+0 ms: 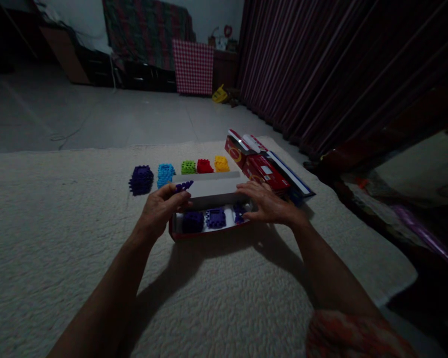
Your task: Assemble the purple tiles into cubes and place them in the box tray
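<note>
An open box with a red outer side and white inside lies on the quilted mat, its white flap raised at the back. Inside it are purple interlocking plastic blocks. My left hand pinches a purple toothed piece above the box's left end. Over the right end, my right hand has its fingers apart; the fingertips rest by the flap and the thumb is beside a purple block, though whether it touches is unclear.
Behind the box stand stacks of blocks: dark purple, light blue, green, red and yellow. Red cartons lie to the right on the mat. A purple curtain hangs beyond.
</note>
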Demonstrator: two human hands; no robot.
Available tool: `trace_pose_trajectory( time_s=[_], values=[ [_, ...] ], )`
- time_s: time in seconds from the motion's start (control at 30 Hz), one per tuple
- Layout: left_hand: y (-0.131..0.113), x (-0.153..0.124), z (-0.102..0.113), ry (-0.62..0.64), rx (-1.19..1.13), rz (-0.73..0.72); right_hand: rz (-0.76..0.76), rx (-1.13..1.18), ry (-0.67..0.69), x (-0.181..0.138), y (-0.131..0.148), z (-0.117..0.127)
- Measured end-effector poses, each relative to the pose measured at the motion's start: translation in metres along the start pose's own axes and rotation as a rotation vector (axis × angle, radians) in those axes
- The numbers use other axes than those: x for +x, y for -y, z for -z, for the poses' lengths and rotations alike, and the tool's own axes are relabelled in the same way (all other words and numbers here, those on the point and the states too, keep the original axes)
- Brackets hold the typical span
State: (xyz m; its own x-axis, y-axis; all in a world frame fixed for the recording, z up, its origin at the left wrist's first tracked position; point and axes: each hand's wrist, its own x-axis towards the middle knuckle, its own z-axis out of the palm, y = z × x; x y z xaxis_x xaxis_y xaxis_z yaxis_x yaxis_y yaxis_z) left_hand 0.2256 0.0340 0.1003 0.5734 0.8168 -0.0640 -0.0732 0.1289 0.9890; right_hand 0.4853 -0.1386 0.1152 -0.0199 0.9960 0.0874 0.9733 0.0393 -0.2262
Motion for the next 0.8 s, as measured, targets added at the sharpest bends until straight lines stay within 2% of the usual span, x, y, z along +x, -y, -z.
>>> trace_pose_trajectory(
  time_s=[0.17,0.23,0.43,0.6,0.8],
  values=[
    [0.0,-0.002,-0.002,0.05,0.03,0.017,-0.063,0.019,-0.027,0.006,0.0,0.003],
    [0.0,-0.003,-0.003,0.086,0.01,0.031,-0.043,0.026,-0.049,0.01,0.004,0.006],
    [0.002,-0.006,-0.009,0.199,0.012,0.084,0.113,0.174,-0.329,0.03,0.048,0.007],
    [0.006,-0.006,-0.008,0.292,0.05,0.04,0.172,0.295,-0.304,0.046,0.079,-0.002],
    [0.011,-0.004,-0.005,0.353,0.029,-0.012,0.158,0.299,-0.302,0.05,0.078,-0.007]
  ],
)
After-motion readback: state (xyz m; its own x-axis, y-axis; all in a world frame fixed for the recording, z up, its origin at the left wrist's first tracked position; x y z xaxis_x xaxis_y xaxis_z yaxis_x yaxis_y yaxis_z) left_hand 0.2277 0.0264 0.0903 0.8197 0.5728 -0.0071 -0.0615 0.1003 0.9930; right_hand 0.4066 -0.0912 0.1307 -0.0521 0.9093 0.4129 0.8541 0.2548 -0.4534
